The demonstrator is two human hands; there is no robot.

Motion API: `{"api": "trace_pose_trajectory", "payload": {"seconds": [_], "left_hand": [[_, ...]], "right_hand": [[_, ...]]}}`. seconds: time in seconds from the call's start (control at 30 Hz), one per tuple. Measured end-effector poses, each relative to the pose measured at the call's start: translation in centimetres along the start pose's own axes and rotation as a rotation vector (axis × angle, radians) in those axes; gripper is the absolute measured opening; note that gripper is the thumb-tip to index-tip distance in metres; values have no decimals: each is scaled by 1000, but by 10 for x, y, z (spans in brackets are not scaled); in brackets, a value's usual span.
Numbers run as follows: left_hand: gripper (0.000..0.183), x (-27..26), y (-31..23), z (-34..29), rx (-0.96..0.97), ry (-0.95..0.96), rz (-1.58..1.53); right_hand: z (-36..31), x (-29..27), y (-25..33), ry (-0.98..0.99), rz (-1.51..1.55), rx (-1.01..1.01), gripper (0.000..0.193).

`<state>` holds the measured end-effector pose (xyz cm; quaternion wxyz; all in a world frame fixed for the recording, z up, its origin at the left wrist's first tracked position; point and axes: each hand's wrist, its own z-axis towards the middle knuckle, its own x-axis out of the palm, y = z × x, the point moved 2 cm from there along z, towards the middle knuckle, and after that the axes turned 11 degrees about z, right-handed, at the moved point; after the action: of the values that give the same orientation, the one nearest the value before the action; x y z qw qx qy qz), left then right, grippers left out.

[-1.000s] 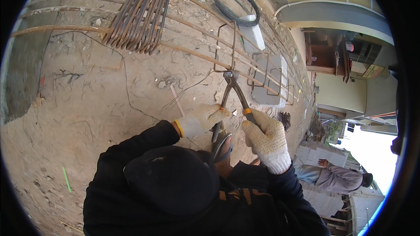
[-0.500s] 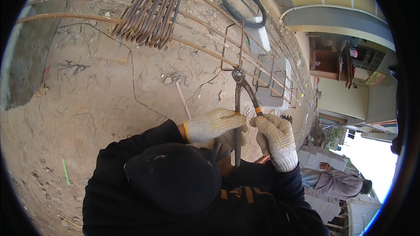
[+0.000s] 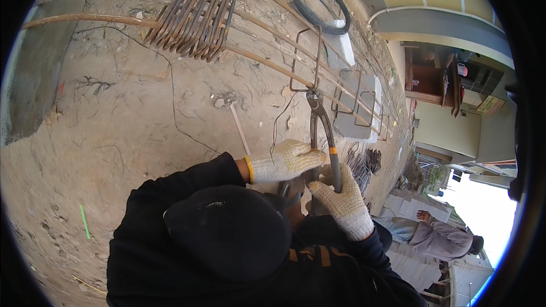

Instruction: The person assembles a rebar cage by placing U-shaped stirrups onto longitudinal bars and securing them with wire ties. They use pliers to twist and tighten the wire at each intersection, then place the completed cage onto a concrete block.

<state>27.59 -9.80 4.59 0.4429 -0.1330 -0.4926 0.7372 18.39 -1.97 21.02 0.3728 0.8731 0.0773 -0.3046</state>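
Pincers (image 3: 326, 123) are brought nearer shut at the handles; right hand (image 3: 346, 202) is shifted lower. Handles are gripped by it and left hand (image 3: 287, 162). Head is set at stirrup (image 3: 294, 65) corner, against bar (image 3: 267, 65). Joint likely being squeezed; jaw bite can't be confirmed.

Left hand (image 3: 284, 160) turned rightward, close beside the curled right hand (image 3: 346, 206), both forearms (image 3: 211, 174) angled inward.

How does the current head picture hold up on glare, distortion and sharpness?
Head view: the sky is blown out white; the head fisheye bows the grey beam and leaves dark corners; in the head view, the pincers and gloved right hand look reasonably sharp, though detail at the pincers' head is too small to tell.
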Motion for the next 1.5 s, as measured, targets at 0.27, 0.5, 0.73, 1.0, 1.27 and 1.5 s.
{"api": "trace_pose_trajectory", "payload": {"seconds": [0.27, 0.5, 0.73, 1.0, 1.27, 1.5], "left_hand": [[54, -14, 25, 1, -451, 2, -604], [49, 15, -10, 38, -605, -49, -1509], [34, -2, -32, 50, -1185, -230, -881], [27, -1, -46, 54, -1276, -402, -483], [22, 13, -42, 53, -1102, -513, -568], [22, 25, -27, 57, -865, -363, -1153]], "right_hand": [[12, 39, -43, 176, 324, 369, 31], [3, 26, -21, 385, 593, 321, 23], [-21, -40, -25, 429, 79, -397, 77], [-9, -49, -5, 453, 200, -784, 82], [-26, -48, 3, 65, 21, -893, 94], [-59, 15, 11, -40, -631, -395, 109]]}}
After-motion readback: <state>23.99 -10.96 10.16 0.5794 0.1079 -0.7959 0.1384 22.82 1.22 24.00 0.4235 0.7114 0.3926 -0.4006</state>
